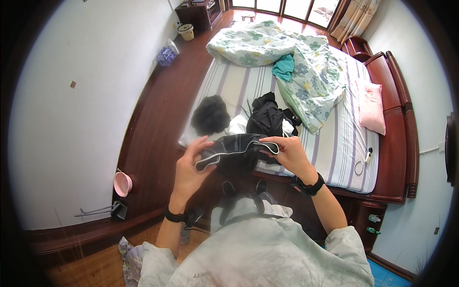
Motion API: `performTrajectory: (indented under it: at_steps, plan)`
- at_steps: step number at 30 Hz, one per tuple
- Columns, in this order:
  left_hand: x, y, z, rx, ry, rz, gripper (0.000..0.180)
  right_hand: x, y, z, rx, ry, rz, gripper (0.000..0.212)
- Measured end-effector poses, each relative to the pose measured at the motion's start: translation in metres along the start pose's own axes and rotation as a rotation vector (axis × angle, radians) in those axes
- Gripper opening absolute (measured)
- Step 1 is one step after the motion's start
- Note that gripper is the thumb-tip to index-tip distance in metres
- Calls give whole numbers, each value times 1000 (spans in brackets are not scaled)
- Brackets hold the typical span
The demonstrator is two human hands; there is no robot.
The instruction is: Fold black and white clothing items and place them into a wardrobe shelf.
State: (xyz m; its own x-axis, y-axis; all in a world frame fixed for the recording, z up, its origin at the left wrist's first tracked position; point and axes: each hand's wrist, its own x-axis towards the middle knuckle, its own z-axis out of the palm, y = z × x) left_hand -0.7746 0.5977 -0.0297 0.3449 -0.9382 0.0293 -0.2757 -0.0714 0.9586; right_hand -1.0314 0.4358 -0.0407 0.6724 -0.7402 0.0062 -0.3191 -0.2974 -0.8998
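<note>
- Left grip and right grip pinch opposite ends of the black white-trimmed garment, which spans between them.
- Even tension between both grips should best prevent twisting.

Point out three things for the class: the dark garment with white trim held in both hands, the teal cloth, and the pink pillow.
Dark garment with white trim (235,145): head view, middle of its dark fabric.
Teal cloth (284,68): head view, middle of its bunched surface.
Pink pillow (371,107): head view, centre of its upper face.
</note>
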Motion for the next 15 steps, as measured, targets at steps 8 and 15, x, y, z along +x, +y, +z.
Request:
performTrajectory:
  at_steps: [8,15]
  plan:
    - [5,-10,-1,351,142,247,39,9,9,0,-332,278,-399,19]
    - [22,-6,11,686,268,352,19,15,10,7,-291,266,-252,13]
